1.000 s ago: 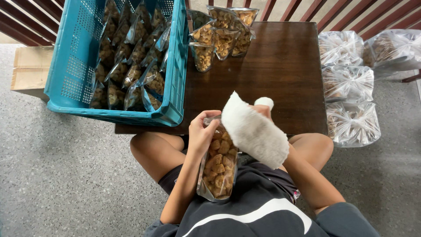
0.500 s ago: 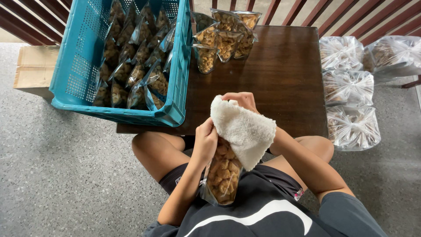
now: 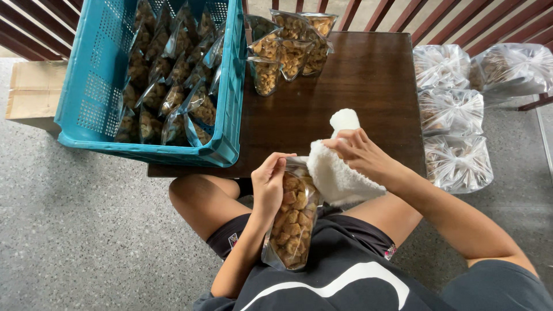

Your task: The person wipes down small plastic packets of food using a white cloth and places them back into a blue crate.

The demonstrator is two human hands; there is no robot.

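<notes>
Lower centre: clear plastic pouch of golden-brown snacks [image 3: 291, 222], light, crinkly, slippery, crushable; best pinched at top seam. Left hand [image 3: 269, 185] clamped there; right hand [image 3: 358, 154] closed on white fluffy cloth [image 3: 337, 173].

Bare table [image 3: 368, 86] lies open between crate [image 3: 230, 115] and bagged heaps [image 3: 455, 115].

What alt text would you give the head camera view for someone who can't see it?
A seated person's left hand holds a clear snack pouch while the right hand presses a white cloth to its top. Ahead, a dark wooden table bears a blue crate of filled pouches.
</notes>
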